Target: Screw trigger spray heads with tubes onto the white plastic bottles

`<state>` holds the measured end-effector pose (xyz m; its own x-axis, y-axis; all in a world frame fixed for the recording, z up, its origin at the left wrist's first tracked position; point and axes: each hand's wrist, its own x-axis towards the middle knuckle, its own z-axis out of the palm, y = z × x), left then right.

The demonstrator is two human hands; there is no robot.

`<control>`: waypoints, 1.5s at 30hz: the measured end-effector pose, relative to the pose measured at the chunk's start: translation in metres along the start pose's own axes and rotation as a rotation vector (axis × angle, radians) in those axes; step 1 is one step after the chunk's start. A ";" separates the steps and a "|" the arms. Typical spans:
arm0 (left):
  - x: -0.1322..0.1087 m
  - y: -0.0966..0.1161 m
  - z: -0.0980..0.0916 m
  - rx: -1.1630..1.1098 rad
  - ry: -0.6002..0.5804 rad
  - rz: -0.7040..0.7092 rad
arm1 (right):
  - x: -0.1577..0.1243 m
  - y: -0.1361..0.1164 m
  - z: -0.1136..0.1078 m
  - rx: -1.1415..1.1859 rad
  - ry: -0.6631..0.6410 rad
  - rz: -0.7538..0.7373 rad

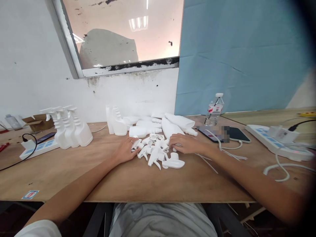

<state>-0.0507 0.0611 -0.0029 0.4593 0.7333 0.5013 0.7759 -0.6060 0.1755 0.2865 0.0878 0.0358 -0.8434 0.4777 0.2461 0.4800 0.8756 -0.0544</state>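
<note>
Both bare hands rest at the middle of the frame, on either side of a loose heap of white plastic trigger-spray heads (154, 154) lying on the brown wooden tabletop (145, 189). The left hand (126, 151) touches the heap's left edge, its fingers reaching in over the outermost heads; whether they are clamped on one, I cannot tell. The right hand (184, 144) is at the heap's right edge, palm down, fingers bent and pointing left into the white pieces; whether they pinch anything is hidden too.

The heap thus lies to the right of the left fingers and to the left of the right ones. Its front middle head lies with its long axis running roughly toward the lower edge of the frame, trigger low; it sits between the hands, apparently a little nearer the left. The smooth, rounded white head with a short round collar (174, 164) lies lengthwise across the frame, just below the right fingers, so the right hand is nearer.

Just above the heap, white plastic bottles without heads (139, 132) lie on their sides, and another pair (118, 125) stands upright, left of them. Three upright white bottles fitted with trigger heads (82, 133) stand together at left.
</note>
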 end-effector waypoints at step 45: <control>-0.022 0.077 -0.017 -0.725 -0.383 0.360 | 0.012 -0.092 0.023 0.052 0.702 -0.381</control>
<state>-0.0083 -0.0073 0.0141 0.8356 0.4350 0.3354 0.1524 -0.7703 0.6193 0.2268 0.0145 0.0211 -0.5901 0.0035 0.8073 0.1630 0.9799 0.1149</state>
